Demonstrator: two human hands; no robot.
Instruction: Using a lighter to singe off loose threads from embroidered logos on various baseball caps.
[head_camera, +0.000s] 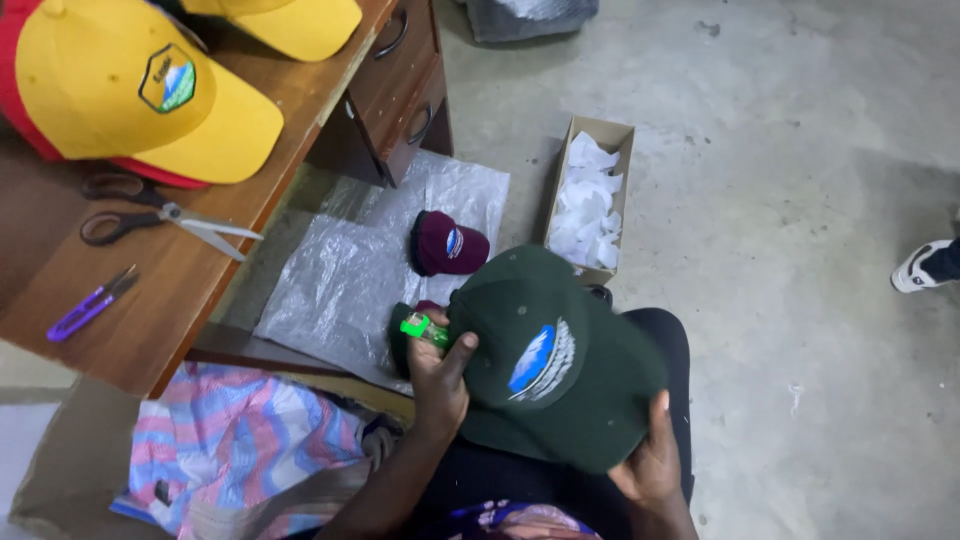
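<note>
Grey concrete floor (780, 200) spreads out below me, with a wooden desk (170, 290) on my left carrying yellow caps (130, 90), a pair of scissors (160, 215) and small purple snips (90, 305). Beside the desk lies a clear plastic sheet (340, 270) with a maroon cap (447, 245) on it, and next to that a narrow cardboard box (590, 195) full of white scraps. Someone else's shoe (920, 265) shows at the far right.

On my lap sits the dark green cap (555, 360), crown up, its blue-and-white badge facing me. My right hand (650, 465) curls closed round the brim's edge, thumb on top, fingers hidden underneath. My left hand (440, 375) is closed round a small green lighter (424, 327), thumb pressed against the cap's side, so both touch the fabric.

My worry, as I judge it: the lighter sits right against the cloth, and a flame there could scorch or melt the fabric or catch my thumb. The plastic sheet lies near and would shrivel from heat. My grip on the brim is only at one edge, so the cap might tip off my knee toward the floor.
</note>
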